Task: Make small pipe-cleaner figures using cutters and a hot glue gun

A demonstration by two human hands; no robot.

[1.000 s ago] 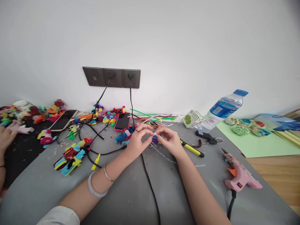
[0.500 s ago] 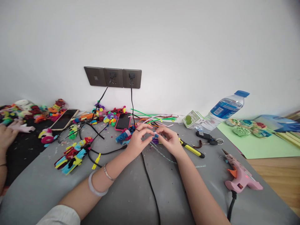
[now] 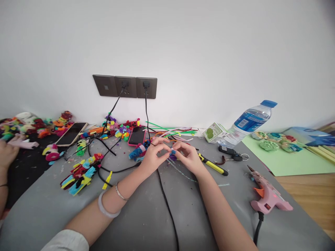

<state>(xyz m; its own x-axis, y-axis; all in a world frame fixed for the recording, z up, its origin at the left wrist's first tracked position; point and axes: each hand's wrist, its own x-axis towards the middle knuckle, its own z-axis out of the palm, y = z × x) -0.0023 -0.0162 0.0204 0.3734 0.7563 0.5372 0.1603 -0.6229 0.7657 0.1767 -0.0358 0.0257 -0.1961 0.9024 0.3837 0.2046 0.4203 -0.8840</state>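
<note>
In the head view, a pipe-cleaner piece (image 3: 172,154) is pinched from both sides, the fingertips of the left hand (image 3: 152,157) and right hand (image 3: 188,157) closed on it. It is held just above the grey mat (image 3: 146,216), midway between the hands; its long axis cannot be told.

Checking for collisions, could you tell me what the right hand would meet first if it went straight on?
Probably the left hand: the right hand points left at it, only the small fuzzy piece pinched between them.

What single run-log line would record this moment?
left hand: pinching small purple-blue piece | right hand: pinching same piece | glue gun: lying at right, untouched
</note>
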